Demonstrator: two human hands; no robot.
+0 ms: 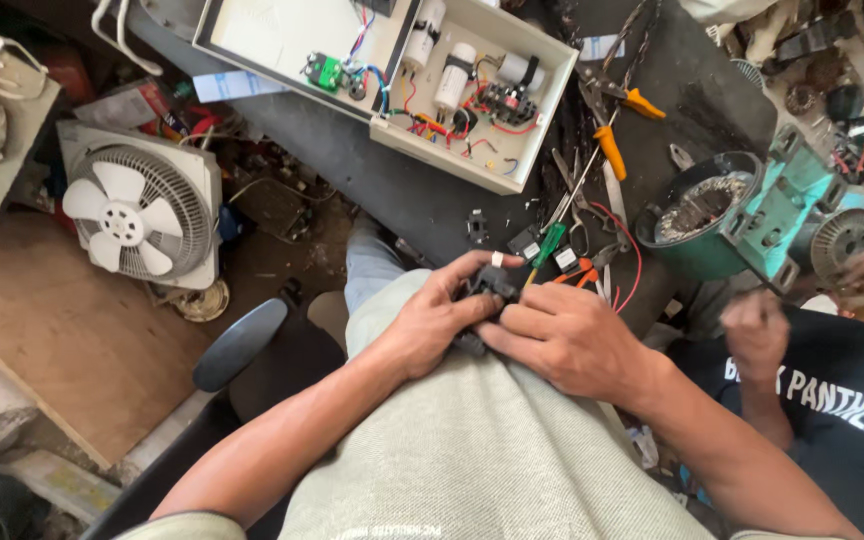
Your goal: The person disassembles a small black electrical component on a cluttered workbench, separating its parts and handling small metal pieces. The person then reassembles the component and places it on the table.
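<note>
The small black electrical part [487,285] sits over my lap at the near edge of the dark desk [392,190], pinched between both my hands and mostly hidden by my fingers. It looks blocky and dark; finer detail I cannot make out.

Small black part [487,285] at centre frame: mostly covered by left hand [432,320] and right hand [562,340], shape and type can't be made out. Right-hand fingertips tucked under it, hidden. Open white control box [552,90] at top: upper edge cut off by frame. Teal motor housing [712,250] at right: far side blocked by its bracket, winding detail too blurred to read. Second person's hands [757,325] at right edge: smeared by motion, whatever they hold can't be told. White fan [137,215] at left: lower corner hidden in clutter. Screwdriver with green handle [550,243]: tip hidden behind the fingers.
</note>
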